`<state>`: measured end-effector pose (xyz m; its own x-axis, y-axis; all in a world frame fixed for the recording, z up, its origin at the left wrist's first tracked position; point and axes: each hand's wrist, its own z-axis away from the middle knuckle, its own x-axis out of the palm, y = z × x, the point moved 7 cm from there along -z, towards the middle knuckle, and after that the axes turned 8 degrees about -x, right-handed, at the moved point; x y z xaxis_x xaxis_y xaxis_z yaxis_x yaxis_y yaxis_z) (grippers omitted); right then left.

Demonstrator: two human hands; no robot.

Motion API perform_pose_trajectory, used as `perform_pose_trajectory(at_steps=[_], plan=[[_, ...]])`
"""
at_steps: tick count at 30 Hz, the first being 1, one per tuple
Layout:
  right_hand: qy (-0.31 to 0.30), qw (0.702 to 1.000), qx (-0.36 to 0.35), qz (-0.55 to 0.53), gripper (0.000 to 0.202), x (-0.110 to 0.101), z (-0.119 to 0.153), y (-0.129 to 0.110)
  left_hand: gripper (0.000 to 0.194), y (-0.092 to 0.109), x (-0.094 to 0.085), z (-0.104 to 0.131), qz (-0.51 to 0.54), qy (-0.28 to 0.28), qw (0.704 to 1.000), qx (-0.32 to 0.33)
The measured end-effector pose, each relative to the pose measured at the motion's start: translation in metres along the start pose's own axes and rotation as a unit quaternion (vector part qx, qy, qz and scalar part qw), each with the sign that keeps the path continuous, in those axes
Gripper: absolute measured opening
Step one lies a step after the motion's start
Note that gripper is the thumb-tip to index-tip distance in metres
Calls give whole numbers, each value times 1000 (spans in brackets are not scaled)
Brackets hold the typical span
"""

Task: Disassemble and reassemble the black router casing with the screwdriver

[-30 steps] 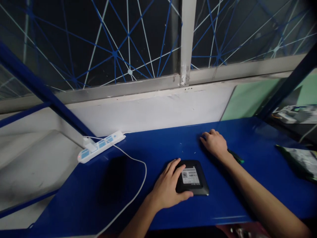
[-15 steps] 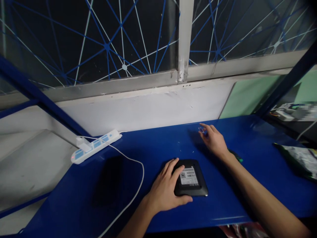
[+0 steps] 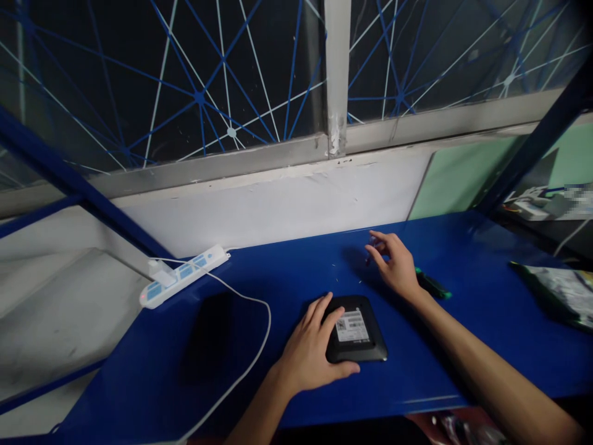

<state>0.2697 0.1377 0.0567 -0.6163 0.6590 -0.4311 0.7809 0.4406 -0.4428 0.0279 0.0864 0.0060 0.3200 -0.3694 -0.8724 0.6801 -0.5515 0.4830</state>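
Observation:
A black square device [image 3: 373, 346] with a white printed label [image 3: 354, 326] lies flat on the blue table [image 3: 287, 278]. My left hand [image 3: 312, 355] grips its left side, fingers over the top and thumb along the near edge. Beyond the device, to the right, my right hand [image 3: 393, 262] is raised over the table with its fingers bent. Something small, clear and purplish [image 3: 370, 247] shows by its fingertips, too small to name. A green and black tool [image 3: 433, 284] lies just right of my right wrist.
A white power strip [image 3: 185, 276] with a plugged-in adapter sits at the back left, its white cable [image 3: 266, 321] curving across the table. A dark flat object [image 3: 208, 327] lies at left. A silvery bag [image 3: 560, 293] is at far right.
My right hand has shifted slightly left, and more of the green and black tool shows beside the wrist. My left hand remains on the device. The camera view has moved slightly.

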Motion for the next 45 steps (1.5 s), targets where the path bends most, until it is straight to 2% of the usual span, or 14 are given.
perform_pose_trajectory(at_steps=[9, 16, 28, 34, 45], plan=[[22, 1000, 10, -18, 32, -3, 1, -4, 98, -1, -1, -1, -16, 13, 1000, -2], [40, 994, 61, -79, 32, -4, 4, -5, 94, -4, -5, -2, -17, 59, 998, -27], [45, 974, 130, -178, 32, 4, 9, -8, 90, -5, -5, -1, 1, 66, 998, -24], [36, 969, 130, -205, 31, 8, 11, -13, 93, -7, -4, -1, 5, 70, 997, -20], [10, 982, 84, -169, 30, 9, 12, -23, 92, -5, -5, -1, 10, 74, 997, -17]])
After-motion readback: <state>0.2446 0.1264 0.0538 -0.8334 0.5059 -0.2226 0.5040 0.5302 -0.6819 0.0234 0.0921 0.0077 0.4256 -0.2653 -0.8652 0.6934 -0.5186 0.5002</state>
